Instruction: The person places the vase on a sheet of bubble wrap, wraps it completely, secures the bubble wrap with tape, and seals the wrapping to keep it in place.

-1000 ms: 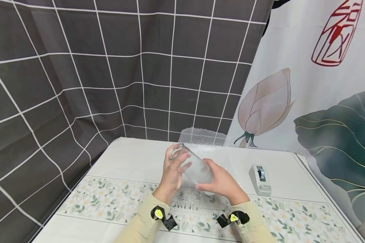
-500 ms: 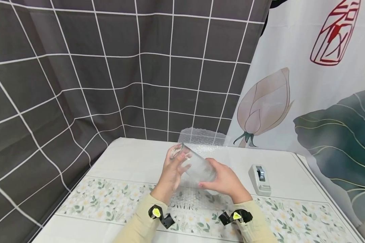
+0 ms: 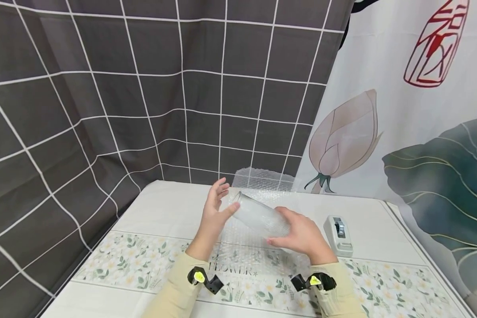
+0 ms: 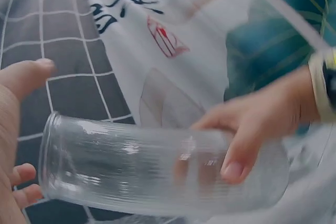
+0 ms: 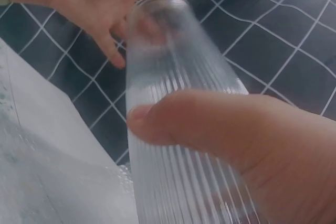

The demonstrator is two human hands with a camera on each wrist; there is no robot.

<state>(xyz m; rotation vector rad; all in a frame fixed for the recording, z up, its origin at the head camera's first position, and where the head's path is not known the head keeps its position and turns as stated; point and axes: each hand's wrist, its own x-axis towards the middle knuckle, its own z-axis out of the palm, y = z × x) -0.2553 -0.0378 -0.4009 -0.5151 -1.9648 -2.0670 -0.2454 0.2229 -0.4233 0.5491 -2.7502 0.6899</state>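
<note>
A clear ribbed glass vase (image 3: 258, 215) is held tilted above the table, its rim toward the left. My right hand (image 3: 302, 234) grips it around the lower end, with the thumb across the ribs in the right wrist view. Beside the rim, my left hand (image 3: 214, 212) has its fingers spread and extended. In the left wrist view a gap shows between those fingers (image 4: 23, 174) and the vase's rim. Under the vase lies a sheet of bubble wrap (image 3: 262, 179), which reaches past the table's back edge.
A white tape dispenser (image 3: 338, 236) stands on the table right of my right hand. The table (image 3: 175, 203) has a white cloth with a flowered band. Dark grid curtain (image 3: 143, 101) hangs at the back and left, and a white printed curtain (image 3: 353, 57) at the right.
My left hand has let go of the vase, opened its fingers and moved left. The right hand has shifted slightly right with the vase, which now lies closer to level.
</note>
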